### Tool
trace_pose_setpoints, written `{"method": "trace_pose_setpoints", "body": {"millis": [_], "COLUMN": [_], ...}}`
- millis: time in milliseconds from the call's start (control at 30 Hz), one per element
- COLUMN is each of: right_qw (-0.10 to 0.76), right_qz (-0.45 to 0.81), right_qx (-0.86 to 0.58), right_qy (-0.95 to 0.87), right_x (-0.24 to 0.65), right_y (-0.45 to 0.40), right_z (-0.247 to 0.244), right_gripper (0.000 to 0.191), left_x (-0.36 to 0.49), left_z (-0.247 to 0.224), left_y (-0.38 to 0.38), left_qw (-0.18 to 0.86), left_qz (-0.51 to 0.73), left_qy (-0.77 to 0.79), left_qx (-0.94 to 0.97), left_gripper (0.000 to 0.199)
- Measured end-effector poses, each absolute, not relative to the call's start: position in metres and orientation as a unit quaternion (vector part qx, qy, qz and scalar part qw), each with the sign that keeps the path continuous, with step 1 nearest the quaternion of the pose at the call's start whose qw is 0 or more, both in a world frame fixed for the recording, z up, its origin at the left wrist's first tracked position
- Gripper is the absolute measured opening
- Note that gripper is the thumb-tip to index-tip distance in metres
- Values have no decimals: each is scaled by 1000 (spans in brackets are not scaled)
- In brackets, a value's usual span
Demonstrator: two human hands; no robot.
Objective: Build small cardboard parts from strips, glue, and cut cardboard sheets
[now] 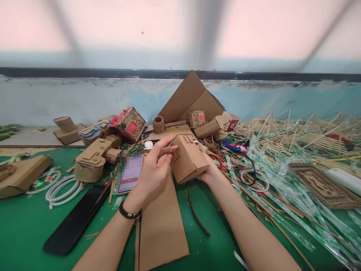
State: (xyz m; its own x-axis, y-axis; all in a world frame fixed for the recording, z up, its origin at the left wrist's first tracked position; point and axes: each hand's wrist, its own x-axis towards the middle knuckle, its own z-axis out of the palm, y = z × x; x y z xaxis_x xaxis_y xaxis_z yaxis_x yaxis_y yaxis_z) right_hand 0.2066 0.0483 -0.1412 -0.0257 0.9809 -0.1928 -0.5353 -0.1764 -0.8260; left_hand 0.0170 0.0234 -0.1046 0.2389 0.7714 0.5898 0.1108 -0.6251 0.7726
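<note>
A small cardboard box (187, 160) with slots cut near its top edge is held tilted over the table. My right hand (211, 169) grips it from the right and underneath; most of its fingers are hidden behind the box. My left hand (156, 165) is at the box's left side with its fingers stretched out and apart, the tips close to or touching a small raised cardboard piece (176, 154) there. Below the hands lies a long flat cardboard sheet (165, 233). Just left of my left hand rests a lit phone (129, 175).
Cardboard camera models (90, 160) and a red-trimmed cardboard box (129, 124) stand left. Coiled white tubing (63, 190) and a black slab (76, 222) lie in front. Cardboard scraps, plastic strips (282, 203), scissors (232, 146) and a stick lattice (282, 128) crowd the right.
</note>
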Motion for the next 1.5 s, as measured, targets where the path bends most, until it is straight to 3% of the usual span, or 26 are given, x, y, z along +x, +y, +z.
{"method": "trace_pose_setpoints", "body": {"millis": [167,333,500,667,933,1167,1267,1333,1400,1500], "right_qw": [577,599,647,677,661,584,543,533,548,624], "right_qz": [658,589,498,452,553,674,704,709,696,630], "right_qx": [-402,-440,-470,-449,-414,-352,-336,-342,-355,-373], "right_qy": [-269,-317,-335,-368,-294,-285,-311,-311,-301,-272], "right_x": [207,207,207,204,198,199,204,205,205,203], "right_y": [46,47,45,43,46,47,47,49,51,56], "right_z": [-143,-148,-141,-139,-143,-142,-140,-140,-144,-152], "right_gripper": [33,39,36,35,38,42,40,39,37,26], "left_x": [14,11,13,8,5,5,2,0,0,2], "left_z": [-106,-110,-112,-115,-117,-118,-115,-113,-115,-123], "left_y": [27,31,32,40,47,48,47,45,45,50], "left_qw": [219,277,360,361,500,305,404,482,501,444], "left_qz": [522,502,476,495,527,511,480,458,453,466], "left_qy": [316,321,319,399,371,456,424,378,356,392], "left_qx": [761,754,736,682,579,662,653,645,646,657], "left_gripper": [46,47,68,72,53,71,92,91,81,73]}}
